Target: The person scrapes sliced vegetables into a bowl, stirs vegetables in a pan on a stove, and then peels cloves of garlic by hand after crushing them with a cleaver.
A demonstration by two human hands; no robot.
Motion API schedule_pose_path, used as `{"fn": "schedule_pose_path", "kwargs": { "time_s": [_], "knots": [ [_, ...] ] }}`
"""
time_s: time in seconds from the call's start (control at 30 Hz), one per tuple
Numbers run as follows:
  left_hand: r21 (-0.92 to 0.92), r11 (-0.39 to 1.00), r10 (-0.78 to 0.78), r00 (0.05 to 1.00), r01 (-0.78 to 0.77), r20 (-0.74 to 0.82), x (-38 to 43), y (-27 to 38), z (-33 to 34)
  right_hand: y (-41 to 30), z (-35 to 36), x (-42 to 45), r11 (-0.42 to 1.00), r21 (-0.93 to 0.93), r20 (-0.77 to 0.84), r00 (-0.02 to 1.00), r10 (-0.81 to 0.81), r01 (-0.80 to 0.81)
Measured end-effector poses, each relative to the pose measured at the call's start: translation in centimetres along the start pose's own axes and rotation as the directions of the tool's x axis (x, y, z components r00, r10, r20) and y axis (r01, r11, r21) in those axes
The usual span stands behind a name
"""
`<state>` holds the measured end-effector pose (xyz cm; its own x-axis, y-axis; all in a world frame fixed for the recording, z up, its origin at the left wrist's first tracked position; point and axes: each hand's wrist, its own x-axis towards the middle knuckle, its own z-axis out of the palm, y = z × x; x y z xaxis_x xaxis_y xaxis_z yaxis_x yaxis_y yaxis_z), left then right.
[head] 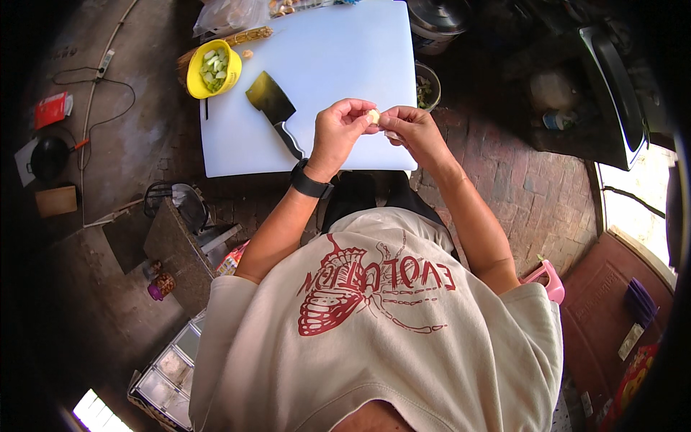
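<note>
Above the near edge of a white cutting board (pixel 345 59), my left hand (pixel 341 127) pinches a pale garlic clove (pixel 373 116) between thumb and fingertips. My right hand (pixel 413 129) meets it there, thumb and forefinger touching the clove's side. Papery garlic skin (pixel 393 135) shows under the right fingers. Left of my hands, a cleaver (pixel 272 102) lies flat on the board, its black handle pointing towards me. A yellow bowl (pixel 234 75) at the board's left edge holds cut pale-green vegetable pieces (pixel 214 70). Beside the bowl sits a small tan piece (pixel 247 54), perhaps garlic.
Behind the bowl lies a bundle of dried stalks (pixel 248 36), with a clear plastic bag (pixel 232 16) beyond. Right of the board stand a container of scraps (pixel 435 92) and a lidded metal pot (pixel 440 16). A pink plastic stool (pixel 551 283) is near my right elbow.
</note>
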<state>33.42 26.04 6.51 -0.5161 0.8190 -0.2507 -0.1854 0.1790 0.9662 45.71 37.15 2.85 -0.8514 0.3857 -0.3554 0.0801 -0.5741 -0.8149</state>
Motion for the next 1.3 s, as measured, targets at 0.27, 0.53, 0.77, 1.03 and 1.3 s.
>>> {"fn": "schedule_pose_path", "kwargs": {
  "time_s": [0.27,0.53,0.77,1.03,1.3],
  "knots": [
    [0.132,0.981,0.142,0.989,-0.145,0.031,0.3,-1.2,0.3,0.4,-0.7,0.6,0.921,0.325,0.063,0.977,0.205,-0.214],
    [0.807,0.416,0.522,0.837,-0.420,0.166,0.5,-0.4,1.4,-0.2,0.4,0.8,0.952,-0.291,-0.169,0.975,-0.146,0.092],
    [0.268,0.964,0.035,0.989,0.005,-0.142,1.5,0.0,2.0,1.0,0.5,1.5,0.983,-0.043,-0.292,0.939,-0.182,0.177],
    [-0.773,0.418,-0.484,0.837,0.478,0.256,2.9,-3.4,-1.3,1.0,-0.1,1.8,0.941,0.336,-0.250,0.958,0.141,-0.051],
    [-0.781,0.423,-0.471,0.848,0.459,0.244,2.5,-4.7,-3.7,3.0,-7.5,5.0,0.987,0.111,-0.552,0.833,-0.034,0.114]
  ]
}}
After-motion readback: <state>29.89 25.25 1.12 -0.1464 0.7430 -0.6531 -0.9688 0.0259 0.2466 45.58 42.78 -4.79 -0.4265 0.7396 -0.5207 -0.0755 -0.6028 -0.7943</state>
